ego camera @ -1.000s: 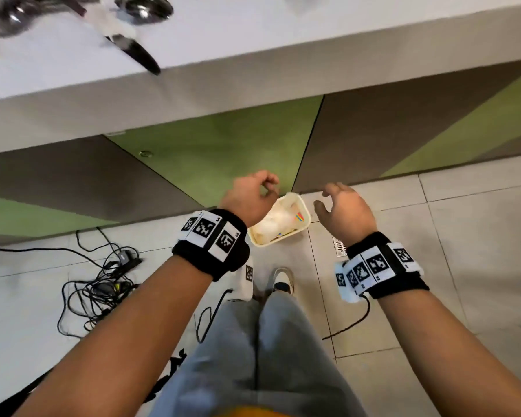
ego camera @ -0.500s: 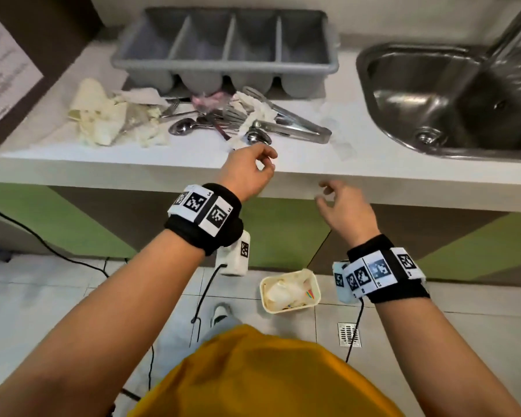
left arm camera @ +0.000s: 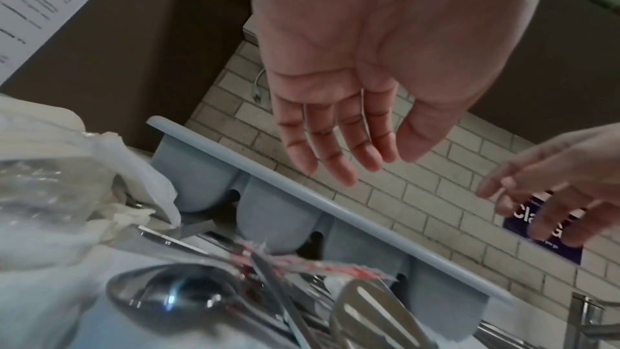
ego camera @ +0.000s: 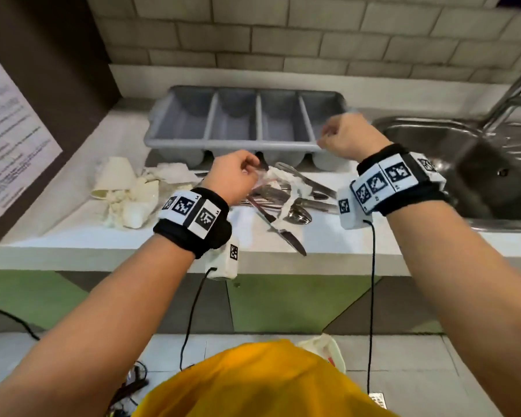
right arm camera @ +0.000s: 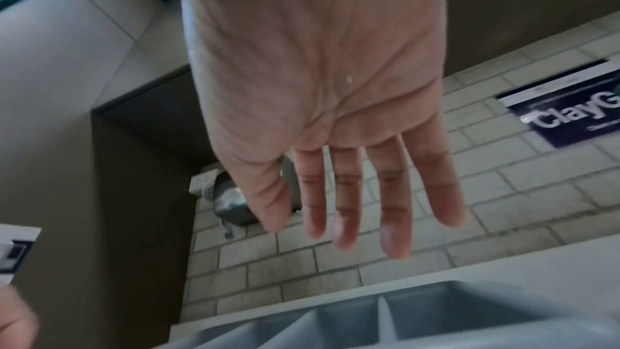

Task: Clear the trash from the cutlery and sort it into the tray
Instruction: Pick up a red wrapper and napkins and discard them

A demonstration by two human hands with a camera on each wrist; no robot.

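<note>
A grey cutlery tray point(ego camera: 244, 121) with several compartments stands at the back of the white counter point(ego camera: 73, 233); nothing shows inside it. In front of it lies a cutlery pile point(ego camera: 283, 200) of spoons, a knife point(ego camera: 286, 236) and tongs, tangled with white tissue point(ego camera: 283, 176) and a red-and-white wrapper point(left arm camera: 302, 267). My left hand point(ego camera: 235, 179) hovers just above the pile's left side, its fingers point(left arm camera: 335, 169) relaxed and holding nothing. My right hand point(ego camera: 346, 136) hangs over the tray's right end with straight fingers point(right arm camera: 396, 243), also holding nothing.
Crumpled paper cups and napkins point(ego camera: 124, 194) lie on the counter left of the cutlery. A steel sink point(ego camera: 463, 164) with a tap is at the right. A cream bin point(ego camera: 322, 350) stands on the floor below the counter. A brick wall backs the tray.
The head view has swung up from the floor bin to the counter. Both hands rose from over the bin: the left to the cutlery pile, the right to the tray's right end.
</note>
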